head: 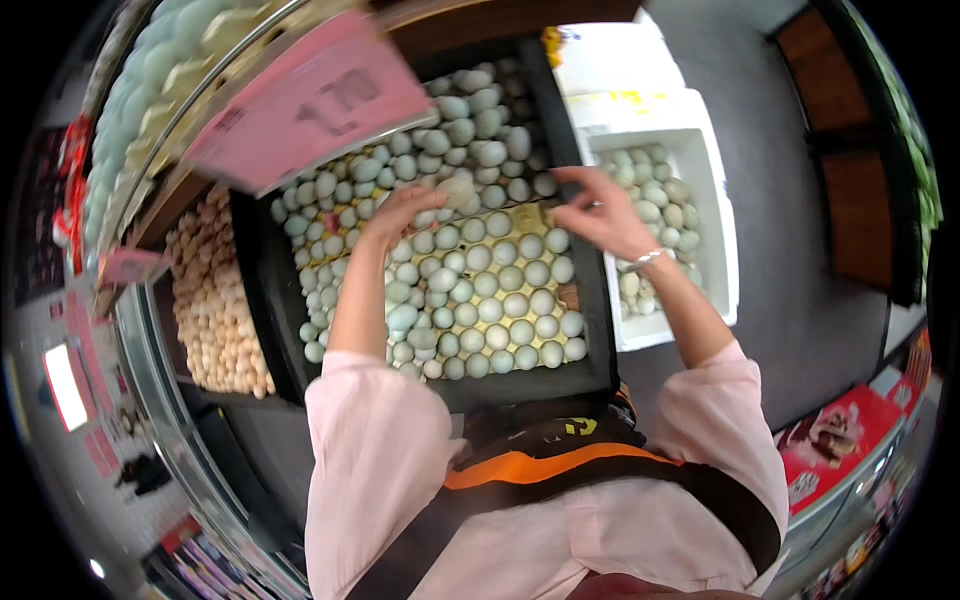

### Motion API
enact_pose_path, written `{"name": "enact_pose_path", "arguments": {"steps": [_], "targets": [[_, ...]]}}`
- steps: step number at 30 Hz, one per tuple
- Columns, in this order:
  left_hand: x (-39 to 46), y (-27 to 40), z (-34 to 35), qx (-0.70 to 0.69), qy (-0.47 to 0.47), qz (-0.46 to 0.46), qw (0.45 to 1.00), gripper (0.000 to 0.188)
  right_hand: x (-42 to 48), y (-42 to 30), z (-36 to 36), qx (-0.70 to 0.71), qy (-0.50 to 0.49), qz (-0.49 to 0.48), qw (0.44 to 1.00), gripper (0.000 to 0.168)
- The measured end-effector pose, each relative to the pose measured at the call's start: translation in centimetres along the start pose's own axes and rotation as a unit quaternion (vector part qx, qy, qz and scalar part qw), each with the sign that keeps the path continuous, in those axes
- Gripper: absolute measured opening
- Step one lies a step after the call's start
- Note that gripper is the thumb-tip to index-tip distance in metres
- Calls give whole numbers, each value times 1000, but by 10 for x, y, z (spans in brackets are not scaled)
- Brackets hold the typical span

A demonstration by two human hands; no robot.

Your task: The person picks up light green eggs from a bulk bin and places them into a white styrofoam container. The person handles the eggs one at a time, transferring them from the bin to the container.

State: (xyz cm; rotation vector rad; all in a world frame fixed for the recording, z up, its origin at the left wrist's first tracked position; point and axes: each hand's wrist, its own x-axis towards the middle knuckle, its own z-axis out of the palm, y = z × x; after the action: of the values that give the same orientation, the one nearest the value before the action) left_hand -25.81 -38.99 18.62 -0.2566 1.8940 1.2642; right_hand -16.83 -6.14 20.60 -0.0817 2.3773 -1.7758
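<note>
A black bin (525, 386) before me is full of pale green-blue eggs (516, 304), many of them standing in rows on a yellow egg tray (526, 217). Over the bin's middle, my left hand (405, 214) holds one pale egg (457, 193) at its fingertips. My right hand (604, 214), with a bracelet at the wrist, is over the bin's right edge, beside the tray's corner. Its thumb and forefinger are bent towards each other; whether something small is between them cannot be told.
A white foam box (720, 225) with more eggs stands right of the bin, its lid or another white box (619, 60) behind. Brown eggs (221, 315) fill a compartment at left. A pink price sign (315, 101) on a metal rail overhangs the bin's back left.
</note>
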Motion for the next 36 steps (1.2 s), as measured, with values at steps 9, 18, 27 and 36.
{"name": "enact_pose_path", "arguments": {"steps": [9,18,27,36], "targets": [[-5,108,176,-19,-151,60,986,37,-26,33,-47,118,55,-4,991,55],[140,99,316,484,-5,128,865,44,9,216,-144,-229,231,247,913,56],[229,44,326,649,73,76,753,33,58,273,-130,-595,170,183,764,20],[246,25,344,610,128,71,779,32,76,304,-145,-651,66,169,737,23]]}}
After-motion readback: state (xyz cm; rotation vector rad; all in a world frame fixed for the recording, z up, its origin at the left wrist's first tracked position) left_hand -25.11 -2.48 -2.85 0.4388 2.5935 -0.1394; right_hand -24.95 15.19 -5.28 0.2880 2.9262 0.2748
